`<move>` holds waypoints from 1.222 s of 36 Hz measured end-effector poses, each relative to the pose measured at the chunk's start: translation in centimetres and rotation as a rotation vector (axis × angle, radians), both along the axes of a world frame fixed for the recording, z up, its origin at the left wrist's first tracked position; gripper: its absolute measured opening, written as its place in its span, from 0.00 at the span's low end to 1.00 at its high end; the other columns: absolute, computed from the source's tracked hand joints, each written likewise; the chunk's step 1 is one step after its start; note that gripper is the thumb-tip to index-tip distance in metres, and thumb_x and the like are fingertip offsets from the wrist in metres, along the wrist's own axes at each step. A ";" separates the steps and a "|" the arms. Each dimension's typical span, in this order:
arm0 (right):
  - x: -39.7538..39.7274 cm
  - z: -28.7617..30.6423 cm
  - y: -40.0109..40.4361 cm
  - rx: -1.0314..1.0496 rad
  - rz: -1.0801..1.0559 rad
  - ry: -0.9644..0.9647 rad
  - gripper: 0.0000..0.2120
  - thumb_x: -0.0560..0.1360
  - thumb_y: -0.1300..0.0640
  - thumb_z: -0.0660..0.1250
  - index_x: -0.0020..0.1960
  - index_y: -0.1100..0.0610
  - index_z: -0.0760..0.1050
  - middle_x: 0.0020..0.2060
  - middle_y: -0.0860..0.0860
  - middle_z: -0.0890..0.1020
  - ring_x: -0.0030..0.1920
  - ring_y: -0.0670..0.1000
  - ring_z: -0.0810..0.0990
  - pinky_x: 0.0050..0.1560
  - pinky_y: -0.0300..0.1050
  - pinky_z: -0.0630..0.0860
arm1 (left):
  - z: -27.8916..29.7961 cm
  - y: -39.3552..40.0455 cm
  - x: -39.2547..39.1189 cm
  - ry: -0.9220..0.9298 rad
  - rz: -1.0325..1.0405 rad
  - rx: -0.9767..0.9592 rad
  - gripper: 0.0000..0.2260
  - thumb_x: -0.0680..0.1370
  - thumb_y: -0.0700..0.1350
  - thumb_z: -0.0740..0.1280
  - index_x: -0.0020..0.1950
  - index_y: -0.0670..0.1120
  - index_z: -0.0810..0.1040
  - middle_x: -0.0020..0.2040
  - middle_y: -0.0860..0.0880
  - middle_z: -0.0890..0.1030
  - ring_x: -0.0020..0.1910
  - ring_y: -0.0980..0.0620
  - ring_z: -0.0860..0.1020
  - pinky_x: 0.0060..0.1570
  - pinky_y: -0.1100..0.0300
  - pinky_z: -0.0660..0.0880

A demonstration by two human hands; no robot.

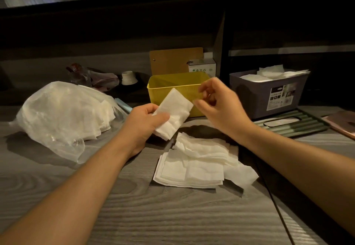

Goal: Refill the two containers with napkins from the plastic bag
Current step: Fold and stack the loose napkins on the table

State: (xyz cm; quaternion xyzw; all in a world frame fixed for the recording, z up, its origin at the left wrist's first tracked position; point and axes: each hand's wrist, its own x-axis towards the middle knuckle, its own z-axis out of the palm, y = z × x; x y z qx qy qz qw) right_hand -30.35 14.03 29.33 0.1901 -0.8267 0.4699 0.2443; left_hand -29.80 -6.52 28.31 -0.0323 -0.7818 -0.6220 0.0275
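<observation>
**Left hand holds a folded stack of napkins before the yellow container**

We see the left hand [145, 119] gripping a folded stack of napkins [173, 113], thumb on top and fingers curled beneath its lower end. The stack tilts up and away, its far end overlapping the front wall of the yellow container [159, 86]. The right hand [217, 100] hovers just beside the stack's right edge; its fingers are loosely curled and blurred, and we see nothing in them. We cannot tell whether a fingertip touches the stack.

The yellow container stands at the middle of the grey wood-grain table [134, 216]. We cannot see its floor from this angle. To its right, near but apart, stands the purple container [257, 98], which bears a printed label on its front and holds white napkins piled above its rim.

The plastic bag [57, 110] lies on the table to the left, clear and crumpled, with many napkins visible through it. Loose napkins [197, 166] lie spread in an untidy pile on the table below the hands, between the 2 forearms.

Behind the yellow container stands a brown board [172, 60], with a small white box [201, 67] beside it. A green ribbed lid [292, 122] with a slot lies flat in front of the purple container. A dark crumpled bag [90, 75] and a small white cup-like thing [128, 77] sit behind the plastic bag.
</observation>
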 end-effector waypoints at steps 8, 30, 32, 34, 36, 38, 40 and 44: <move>3.8 3.3 -0.8 0.869 0.408 -0.464 0.24 0.71 0.37 0.73 0.61 0.42 0.68 0.51 0.43 0.78 0.50 0.46 0.78 0.52 0.43 0.79 | 0.3 0.0 0.0 -0.007 0.029 0.018 0.08 0.77 0.37 0.67 0.55 0.44 0.79 0.50 0.45 0.84 0.46 0.49 0.84 0.39 0.56 0.79; 0.5 3.6 0.5 -0.127 0.082 -0.550 0.11 0.81 0.58 0.66 0.60 0.48 0.80 0.52 0.46 0.79 0.51 0.48 0.79 0.43 0.42 0.80 | 0.8 0.8 0.7 -0.101 -0.075 0.151 0.08 0.81 0.39 0.65 0.55 0.51 0.80 0.54 0.50 0.85 0.51 0.50 0.84 0.47 0.54 0.82; 0.2 3.2 0.4 -0.326 0.057 -0.638 0.11 0.81 0.60 0.66 0.60 0.50 0.80 0.54 0.50 0.81 0.54 0.52 0.81 0.50 0.49 0.82 | 0.8 0.9 0.8 -0.110 -0.088 0.175 0.08 0.82 0.41 0.65 0.55 0.53 0.80 0.54 0.51 0.85 0.53 0.49 0.83 0.51 0.51 0.81; 0.1 2.6 0.0 -0.489 0.083 -0.706 0.11 0.82 0.62 0.64 0.61 0.53 0.79 0.55 0.52 0.81 0.52 0.52 0.82 0.46 0.46 0.82 | 0.7 1.0 0.9 -0.114 -0.102 0.179 0.08 0.82 0.41 0.64 0.57 0.51 0.80 0.54 0.50 0.85 0.53 0.48 0.83 0.46 0.53 0.81; 0.0 2.0 -0.4 -0.532 0.088 -0.709 0.11 0.82 0.63 0.63 0.61 0.54 0.78 0.54 0.53 0.81 0.51 0.52 0.82 0.42 0.44 0.81 | 0.6 1.1 0.9 -0.103 -0.115 0.156 0.09 0.82 0.40 0.64 0.60 0.48 0.80 0.54 0.48 0.86 0.53 0.47 0.84 0.43 0.55 0.81; -0.4 1.5 -0.8 -0.487 0.060 -0.657 0.12 0.81 0.64 0.64 0.61 0.52 0.78 0.55 0.53 0.81 0.54 0.54 0.81 0.47 0.47 0.82 | 0.5 1.2 0.8 -0.094 -0.126 0.139 0.09 0.82 0.39 0.65 0.61 0.47 0.79 0.53 0.47 0.86 0.51 0.47 0.85 0.45 0.54 0.82; -0.5 1.3 -1.1 -0.438 0.038 -0.620 0.14 0.80 0.64 0.64 0.61 0.50 0.78 0.56 0.51 0.80 0.57 0.54 0.79 0.55 0.51 0.81 | 0.5 1.2 0.8 -0.094 -0.134 0.144 0.09 0.81 0.39 0.66 0.60 0.48 0.79 0.52 0.47 0.86 0.49 0.49 0.85 0.45 0.55 0.82; -0.4 0.8 -1.4 -0.396 0.055 -0.611 0.14 0.80 0.63 0.63 0.62 0.50 0.78 0.57 0.49 0.79 0.60 0.52 0.77 0.61 0.49 0.77 | 0.4 1.2 0.7 -0.084 -0.142 0.143 0.11 0.80 0.40 0.68 0.62 0.48 0.79 0.53 0.47 0.86 0.52 0.47 0.85 0.51 0.50 0.82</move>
